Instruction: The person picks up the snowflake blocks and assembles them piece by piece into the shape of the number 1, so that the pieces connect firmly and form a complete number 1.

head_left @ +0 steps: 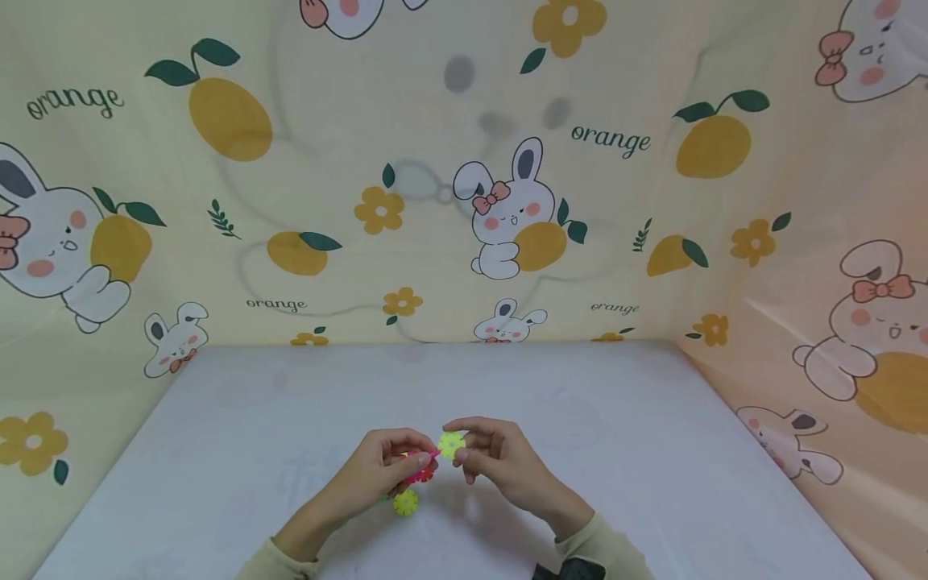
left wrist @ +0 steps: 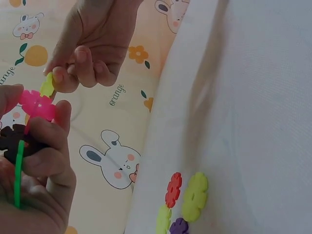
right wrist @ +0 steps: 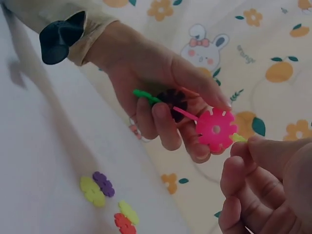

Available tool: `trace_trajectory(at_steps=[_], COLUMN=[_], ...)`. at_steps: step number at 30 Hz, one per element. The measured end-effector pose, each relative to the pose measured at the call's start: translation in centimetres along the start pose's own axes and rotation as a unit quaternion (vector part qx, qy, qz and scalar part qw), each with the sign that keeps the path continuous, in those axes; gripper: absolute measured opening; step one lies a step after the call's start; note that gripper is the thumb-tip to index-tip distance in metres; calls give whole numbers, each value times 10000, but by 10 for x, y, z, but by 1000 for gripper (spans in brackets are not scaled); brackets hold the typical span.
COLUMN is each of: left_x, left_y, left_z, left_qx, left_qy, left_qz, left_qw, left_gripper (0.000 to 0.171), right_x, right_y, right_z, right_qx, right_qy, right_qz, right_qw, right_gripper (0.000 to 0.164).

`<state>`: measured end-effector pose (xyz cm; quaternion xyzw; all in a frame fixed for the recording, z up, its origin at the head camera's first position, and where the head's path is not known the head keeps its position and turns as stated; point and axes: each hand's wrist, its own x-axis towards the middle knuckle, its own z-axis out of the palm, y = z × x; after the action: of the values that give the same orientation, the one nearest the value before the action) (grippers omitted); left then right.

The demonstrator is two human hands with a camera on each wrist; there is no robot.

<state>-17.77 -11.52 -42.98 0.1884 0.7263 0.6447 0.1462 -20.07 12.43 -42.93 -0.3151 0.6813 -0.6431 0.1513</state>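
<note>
Both hands meet above the white table. My left hand (head_left: 380, 466) grips a small joined group of notched plastic flower discs: a pink disc (right wrist: 216, 129), a dark disc (right wrist: 172, 104) and a green disc (left wrist: 19, 173). My right hand (head_left: 507, 461) pinches a yellow-green flower disc (head_left: 451, 445) between thumb and fingers. Its edge is right at the rim of the pink disc in both wrist views. Below the hands, on the table, lie a yellow disc (left wrist: 195, 196), a red disc (left wrist: 173, 189) and a purple disc (right wrist: 103, 184).
The white table (head_left: 616, 451) spreads around the hands. Another yellow disc (right wrist: 128, 212) lies against the red one. A printed cloth (head_left: 406, 97) with rabbits and oranges rises behind and at both sides. A black device (right wrist: 62, 39) is strapped at the left wrist.
</note>
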Motion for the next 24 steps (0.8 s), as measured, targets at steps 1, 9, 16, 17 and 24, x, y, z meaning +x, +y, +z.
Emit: trace_trajectory(at_steps=[1, 9, 16, 17, 24], left_x=[0, 0, -2, -2, -2], left_y=[0, -2, 0, 1, 2], left_z=[0, -1, 0, -1, -1], left_qx=[2, -47, -148, -165, -147], left_qy=[-12, -15, 18, 26, 65], left_qz=[28, 24, 30, 6, 40], left_qw=[10000, 10000, 9999, 9999, 9999], left_gripper=[33, 31, 31, 31, 33], right_x=[0, 0, -1, -1, -1], right_y=[0, -4, -9, -9, -7], right_z=[0, 6, 10, 10, 10], right_qx=[2, -570, -1004, -1022, -1029], right_qy=[-10, 196, 490, 517, 574], right_qz=[-20, -67, 11, 7, -95], right_qw=[10000, 9982, 9937, 9934, 9930], right_gripper=[35, 34, 39, 38, 34])
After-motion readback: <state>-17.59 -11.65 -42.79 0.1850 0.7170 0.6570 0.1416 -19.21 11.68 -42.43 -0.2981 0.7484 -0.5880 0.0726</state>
